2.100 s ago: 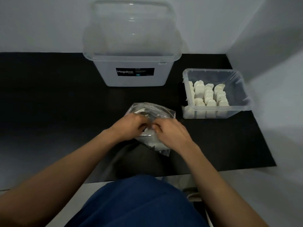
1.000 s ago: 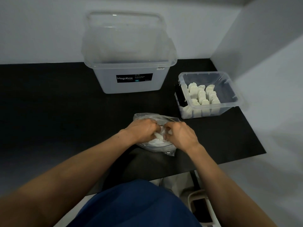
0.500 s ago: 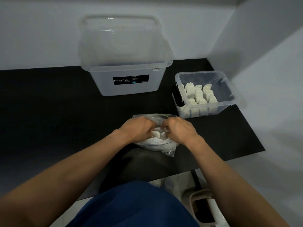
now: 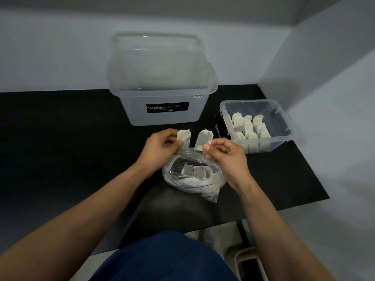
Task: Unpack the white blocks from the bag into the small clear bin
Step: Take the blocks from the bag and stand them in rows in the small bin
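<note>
Head view, left hand (image 4: 160,147) pinching one white block (image 4: 184,137), right hand (image 4: 226,158) pinching second white block (image 4: 203,139) above bag (image 4: 214,184) (more blocks (image 4: 199,172) lying inside), small clear bin (image 4: 283,141) sitting part-filled.

Label (image 4: 168,107) fine print unreadable; bag (image 4: 211,182) creases blur lower blocks (image 4: 199,172); floor object (image 4: 251,266) cut by edge.

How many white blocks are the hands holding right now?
2: one block in the left hand, another block in the right hand, both above the bag; more lie inside.

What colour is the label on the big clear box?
The label is black with white lettering; head view.
</note>
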A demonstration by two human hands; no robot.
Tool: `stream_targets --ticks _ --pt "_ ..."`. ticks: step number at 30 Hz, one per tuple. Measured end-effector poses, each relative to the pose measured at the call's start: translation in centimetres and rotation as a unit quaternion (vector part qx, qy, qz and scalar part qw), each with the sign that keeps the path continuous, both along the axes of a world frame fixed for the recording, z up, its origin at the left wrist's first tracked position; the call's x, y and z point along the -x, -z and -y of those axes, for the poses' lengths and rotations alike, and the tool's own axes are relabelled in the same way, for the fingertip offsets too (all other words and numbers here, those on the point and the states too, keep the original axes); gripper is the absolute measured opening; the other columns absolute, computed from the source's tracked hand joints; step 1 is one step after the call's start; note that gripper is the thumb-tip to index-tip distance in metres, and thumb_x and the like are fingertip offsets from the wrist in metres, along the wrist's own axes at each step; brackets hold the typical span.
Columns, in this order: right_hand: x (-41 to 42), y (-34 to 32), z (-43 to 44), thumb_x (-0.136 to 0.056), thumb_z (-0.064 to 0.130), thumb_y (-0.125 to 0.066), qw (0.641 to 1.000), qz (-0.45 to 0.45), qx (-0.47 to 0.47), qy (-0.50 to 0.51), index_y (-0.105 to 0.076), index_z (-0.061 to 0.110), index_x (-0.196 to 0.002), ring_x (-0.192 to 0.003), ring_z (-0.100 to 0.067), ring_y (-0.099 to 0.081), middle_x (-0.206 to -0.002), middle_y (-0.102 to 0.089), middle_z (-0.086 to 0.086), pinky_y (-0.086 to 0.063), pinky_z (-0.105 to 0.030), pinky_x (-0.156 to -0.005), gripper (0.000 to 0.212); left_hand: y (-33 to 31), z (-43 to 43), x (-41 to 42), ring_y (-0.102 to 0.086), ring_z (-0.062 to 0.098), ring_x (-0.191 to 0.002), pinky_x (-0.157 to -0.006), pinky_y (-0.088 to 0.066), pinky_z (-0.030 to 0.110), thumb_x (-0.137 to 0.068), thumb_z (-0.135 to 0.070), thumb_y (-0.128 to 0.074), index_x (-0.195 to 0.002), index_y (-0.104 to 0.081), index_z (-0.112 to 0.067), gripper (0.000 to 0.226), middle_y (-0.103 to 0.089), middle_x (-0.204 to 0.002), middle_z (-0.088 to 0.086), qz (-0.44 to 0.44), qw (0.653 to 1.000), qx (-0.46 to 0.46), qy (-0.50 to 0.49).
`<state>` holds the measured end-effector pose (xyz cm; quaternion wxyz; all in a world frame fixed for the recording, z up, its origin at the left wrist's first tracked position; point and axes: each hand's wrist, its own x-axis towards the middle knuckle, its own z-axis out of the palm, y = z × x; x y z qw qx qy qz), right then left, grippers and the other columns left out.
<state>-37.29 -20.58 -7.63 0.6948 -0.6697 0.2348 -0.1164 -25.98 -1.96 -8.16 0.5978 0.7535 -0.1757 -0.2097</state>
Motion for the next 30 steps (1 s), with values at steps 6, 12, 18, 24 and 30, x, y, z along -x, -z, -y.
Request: stream_targets --ticks 6,12,18,24,30 --pt "-0.8 -0.8 -0.8 -0.085 0.013 -0.083 0.999 0.035 -0.020 0.023 -0.076 0.014 -0.091 -0.076 -0.015 -0.070 -0.086 -0.076 -0.006 -0.059 -0.030 -0.076 0.009 -1.6 1.7 1.0 -0.075 0.021 -0.101 -0.089 -0.061 0.034 -0.091 -0.005 -0.075 -0.119 -0.071 -0.017 0.032 -0.078 -0.107 0.003 -0.066 0.994 0.083 0.033" --pt "-0.8 -1.2 0.3 -0.082 0.020 -0.086 0.999 0.020 0.039 -0.008 -0.077 0.019 -0.098 -0.081 -0.015 -0.071 -0.093 -0.077 -0.002 -0.058 -0.031 -0.075 0.019 -2.2 2.8 1.6 -0.076 0.016 -0.096 -0.087 -0.062 0.033 -0.087 -0.007 -0.079 -0.117 -0.073 -0.013 0.031 -0.078 -0.104 0.002 -0.029 0.996 0.075 0.028" --pt "-0.8 -3.6 3.9 -0.091 0.020 -0.078 0.979 0.043 0.189 -0.063 -0.078 0.025 -0.109 -0.085 -0.010 -0.072 -0.097 -0.077 0.007 -0.058 -0.026 -0.077 0.018 -2.6 4.5 1.5 -0.076 0.012 -0.094 -0.088 -0.062 0.036 -0.083 -0.013 -0.084 -0.113 -0.074 -0.018 0.032 -0.078 -0.102 -0.004 0.029 0.998 0.014 0.050" --pt "-0.9 -5.5 8.8 -0.089 0.019 -0.080 0.966 0.026 0.245 -0.080 -0.081 0.019 -0.101 -0.087 -0.011 -0.074 -0.093 -0.078 0.008 -0.060 -0.032 -0.083 0.012 -3.5 7.4 2.0 -0.077 0.016 -0.090 -0.086 -0.062 0.030 -0.082 -0.009 -0.084 -0.112 -0.074 -0.014 0.031 -0.079 -0.097 0.000 -0.019 0.998 0.043 0.032" --pt "-2.9 -6.5 16.3 -0.093 0.029 -0.075 0.938 0.020 0.344 0.028 -0.079 0.025 -0.104 -0.086 -0.004 -0.073 -0.091 -0.077 0.012 -0.061 -0.030 -0.084 0.011 -2.8 9.9 1.7 -0.074 0.004 -0.091 -0.081 -0.056 0.020 -0.087 -0.014 -0.081 -0.106 -0.076 -0.021 0.021 -0.079 -0.097 -0.006 -0.027 0.997 0.024 -0.072"
